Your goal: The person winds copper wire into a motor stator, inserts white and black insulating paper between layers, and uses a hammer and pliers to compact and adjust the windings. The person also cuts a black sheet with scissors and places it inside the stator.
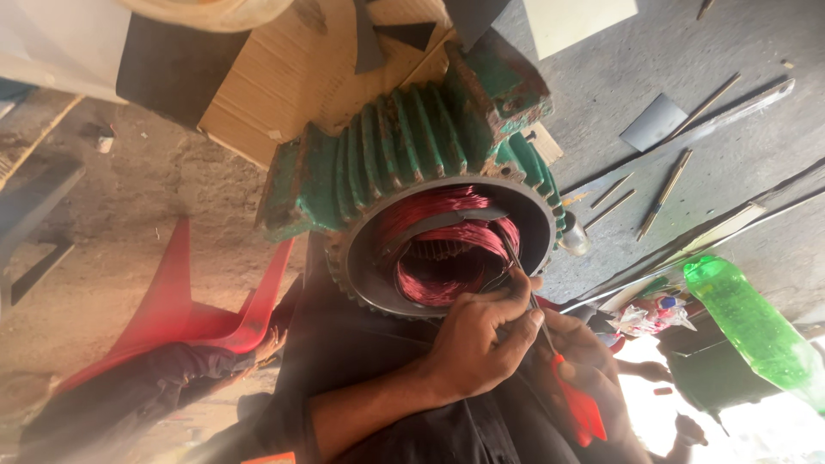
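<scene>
The green finned motor stator (412, 163) rests against the person's lap with red copper windings (447, 249) already seated in the bore, while the left hand (481, 339) steadies the coil, grip clenched, and the right hand (593, 361) grasps red-handled scissors (577, 404), trimming evidently unfinished.

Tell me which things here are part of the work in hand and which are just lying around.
In use:
left hand, at the coils
right hand, holding the red-handled tool
red copper windings
green ribbed motor housing

Lying about:
green plastic bottle
thin wooden sticks
grey card piece
red plastic chair
</scene>
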Demonstrator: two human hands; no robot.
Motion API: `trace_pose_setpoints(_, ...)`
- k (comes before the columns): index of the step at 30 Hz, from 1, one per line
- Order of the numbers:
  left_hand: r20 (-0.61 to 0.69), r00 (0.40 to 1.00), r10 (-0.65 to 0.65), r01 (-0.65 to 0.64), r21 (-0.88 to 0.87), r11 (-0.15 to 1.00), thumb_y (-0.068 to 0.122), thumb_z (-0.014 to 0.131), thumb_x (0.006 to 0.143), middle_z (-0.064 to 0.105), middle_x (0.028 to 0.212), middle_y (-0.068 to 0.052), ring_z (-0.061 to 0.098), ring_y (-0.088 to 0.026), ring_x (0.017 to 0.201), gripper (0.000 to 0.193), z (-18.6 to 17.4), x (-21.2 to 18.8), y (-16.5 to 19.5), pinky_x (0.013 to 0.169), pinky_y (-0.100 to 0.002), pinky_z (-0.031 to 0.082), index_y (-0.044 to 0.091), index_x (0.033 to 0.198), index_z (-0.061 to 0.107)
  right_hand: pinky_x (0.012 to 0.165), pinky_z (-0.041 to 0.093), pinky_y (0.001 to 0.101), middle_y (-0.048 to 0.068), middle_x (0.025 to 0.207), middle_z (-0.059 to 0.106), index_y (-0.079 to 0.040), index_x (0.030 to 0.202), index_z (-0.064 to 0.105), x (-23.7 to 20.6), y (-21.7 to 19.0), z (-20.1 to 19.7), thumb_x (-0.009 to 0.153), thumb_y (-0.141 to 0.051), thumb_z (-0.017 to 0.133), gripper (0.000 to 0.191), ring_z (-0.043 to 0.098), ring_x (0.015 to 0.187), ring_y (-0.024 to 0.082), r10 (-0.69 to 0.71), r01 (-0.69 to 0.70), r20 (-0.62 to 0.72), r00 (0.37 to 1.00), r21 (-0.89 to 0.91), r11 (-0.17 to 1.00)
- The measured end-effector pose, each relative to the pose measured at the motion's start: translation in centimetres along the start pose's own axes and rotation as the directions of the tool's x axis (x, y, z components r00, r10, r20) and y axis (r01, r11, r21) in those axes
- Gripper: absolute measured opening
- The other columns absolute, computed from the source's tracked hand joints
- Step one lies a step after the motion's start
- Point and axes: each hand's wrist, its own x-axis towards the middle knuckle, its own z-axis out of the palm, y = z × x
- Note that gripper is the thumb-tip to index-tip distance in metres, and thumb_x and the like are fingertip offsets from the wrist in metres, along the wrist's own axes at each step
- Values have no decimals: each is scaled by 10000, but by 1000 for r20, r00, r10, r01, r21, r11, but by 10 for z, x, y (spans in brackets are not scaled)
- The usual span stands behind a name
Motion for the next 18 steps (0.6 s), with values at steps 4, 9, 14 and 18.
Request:
trace_pose_setpoints(4,-11,1000,-14,15,106,994,196,556,1018,688,1134,-333,755,-362,909,509,-1,2,3,777,-361,592,-230,1296,540,926,547,424,231,1177,621,88,1380,459,11,22,-8,788,-166,739,702,644,1067,310,30,-32,20,999,120,992)
trace_pose_setpoints(9,25,996,-89,82,196,977,189,535,1016,705,987,-317,749,-354,774,506,-2,1,5,684,-387,585,-225,1307,539,807,479,388,258,1191,637,135,1448,466,8,35,-13,827,-155,758,746,606,979,282,-68,67,-18,998,-50,997)
trace_pose_setpoints(14,-24,992,127,-123,145,982,163,511,1111,636,1324,-360,693,-419,1198,495,-2,-1,7,1023,-398,568,-253,1376,466,925,519,309,177,1160,690,115,1354,550,-6,3,4,773,-212,713,686,660,1059,197,-199,151,-29,980,-549,822)
trace_pose_setpoints(18,-23,997,-71,70,-46,996,155,510,1040,612,1364,-332,690,-340,1187,561,1,-4,17,963,-351,554,-228,1430,386,837,498,316,177,1098,699,98,1399,593,-6,-28,28,761,-152,731,700,638,953,203,-100,6,-127,987,-586,810)
